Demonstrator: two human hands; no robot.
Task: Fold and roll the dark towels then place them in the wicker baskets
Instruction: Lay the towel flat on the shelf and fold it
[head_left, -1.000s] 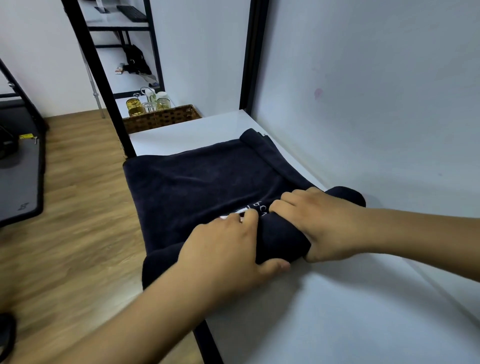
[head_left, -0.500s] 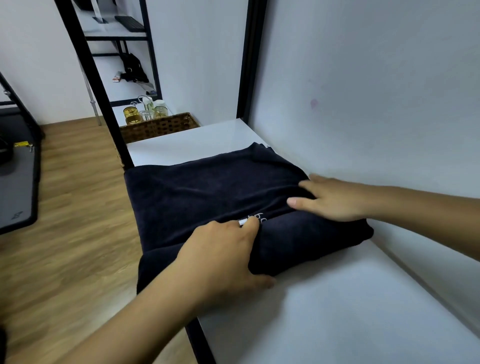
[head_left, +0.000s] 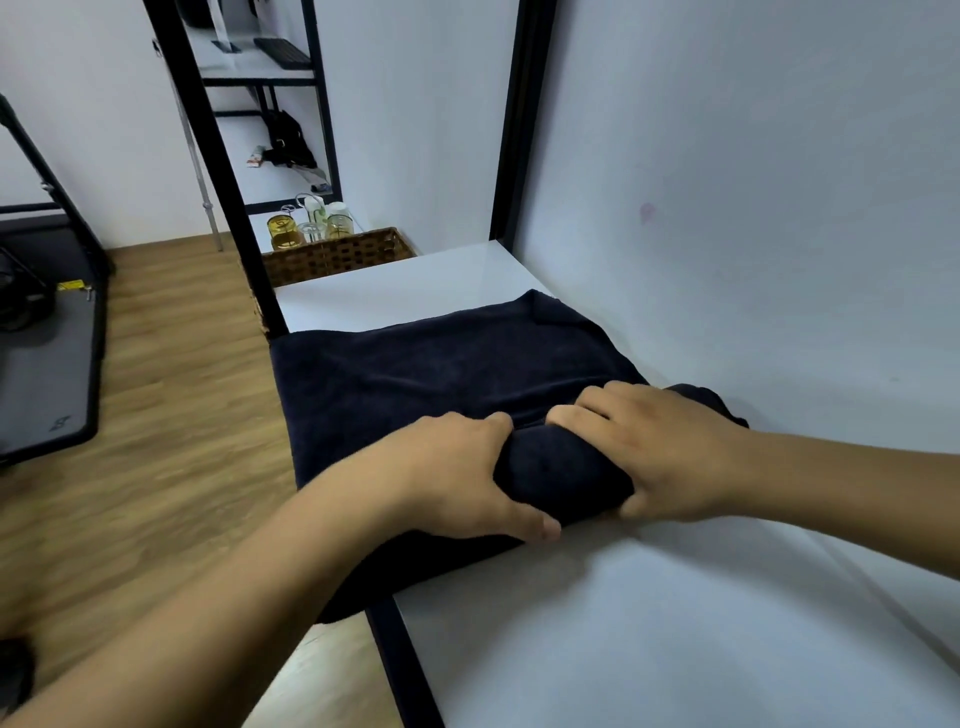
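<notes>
A dark navy towel (head_left: 415, 374) lies folded on the white shelf (head_left: 649, 623), its near end rolled into a thick tube. My left hand (head_left: 457, 473) grips the left part of the roll, thumb underneath at the front. My right hand (head_left: 670, 452) wraps over the right part of the roll, fingers curled over the top. The roll's right end pokes out beyond my right hand, close to the wall. The towel's left edge hangs over the shelf's side. A wicker basket (head_left: 337, 254) stands beyond the shelf's far end.
A black metal post (head_left: 223, 171) rises at the shelf's far left corner and another (head_left: 514, 119) at the wall. Glass jars (head_left: 306, 226) stand behind the basket. The wall (head_left: 753, 208) runs close along the right. Wooden floor (head_left: 145, 415) lies to the left.
My right hand, flat on the towel half a second ago, has come back onto the roll. The roll has grown thicker and moved further along the towel.
</notes>
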